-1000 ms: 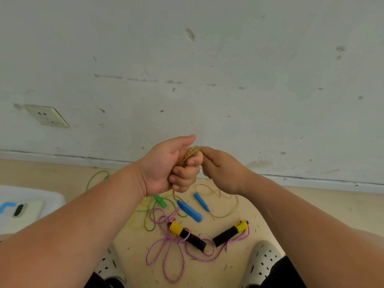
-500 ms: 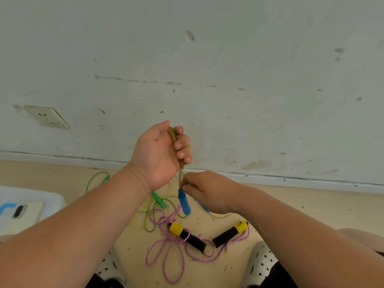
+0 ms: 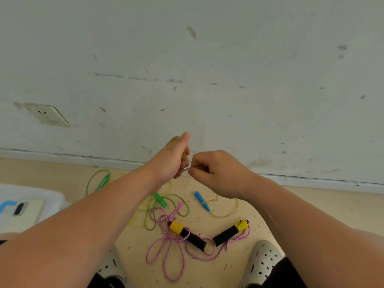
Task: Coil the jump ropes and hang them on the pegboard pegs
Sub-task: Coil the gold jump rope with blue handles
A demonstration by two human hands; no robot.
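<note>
Left hand (image 3: 172, 161) clenches the tan rope (image 3: 176, 139) bundle before the wall (image 3: 249, 80); right hand (image 3: 216, 173), lower half a second ago, now pinches its strand alongside; wrapping judged underway; hanging outstanding.

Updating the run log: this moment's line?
coiling tan rope | left hand grips coil | right hand pinches strand | pink rope, green rope on floor
</note>
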